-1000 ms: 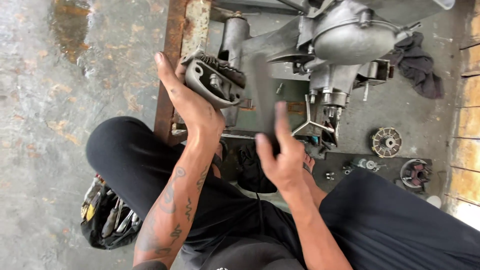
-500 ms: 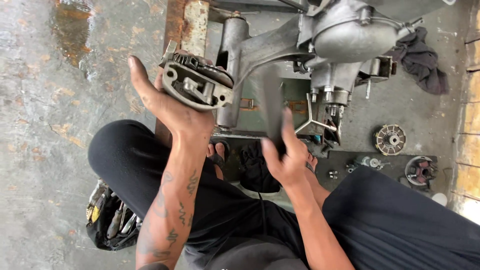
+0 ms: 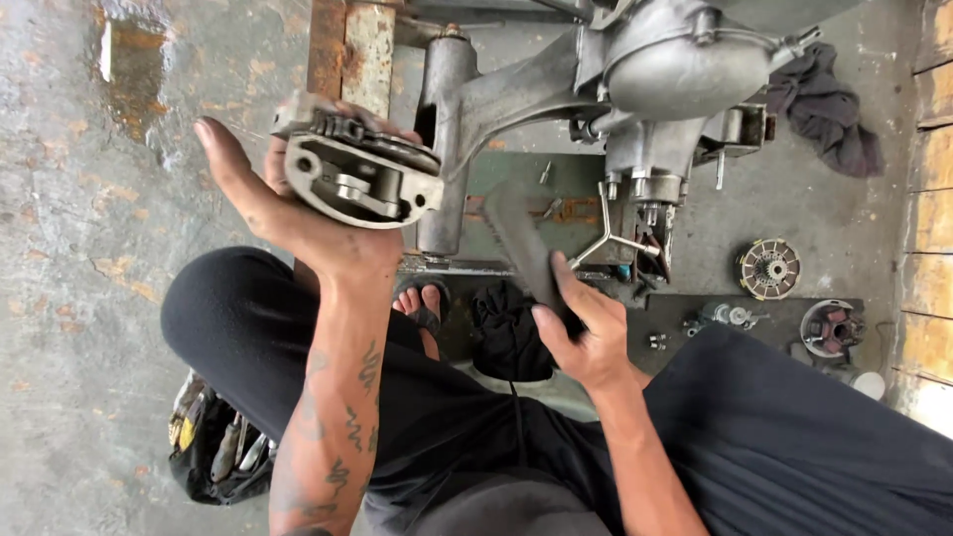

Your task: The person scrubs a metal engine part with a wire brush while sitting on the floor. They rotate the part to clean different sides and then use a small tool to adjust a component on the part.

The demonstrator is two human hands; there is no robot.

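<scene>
While the person squats over a wet concrete floor, the items run as follows:
Engine casing (image 3: 685, 69): large grey casting on a rusty stand, beyond both hands.
Cylinder head (image 3: 352, 179): finned grey casting, long axis roughly left to right, open face toward the camera; up and to the left of the flat tool.
Left hand (image 3: 288, 213): clasped around the cylinder head from behind.
Right hand (image 3: 586, 342): gripping a flat dark tool (image 3: 521, 238), blurred, angled up-left toward the head.
Tool bag (image 3: 213, 437): black, open, holding hand tools, by the left knee.
</scene>
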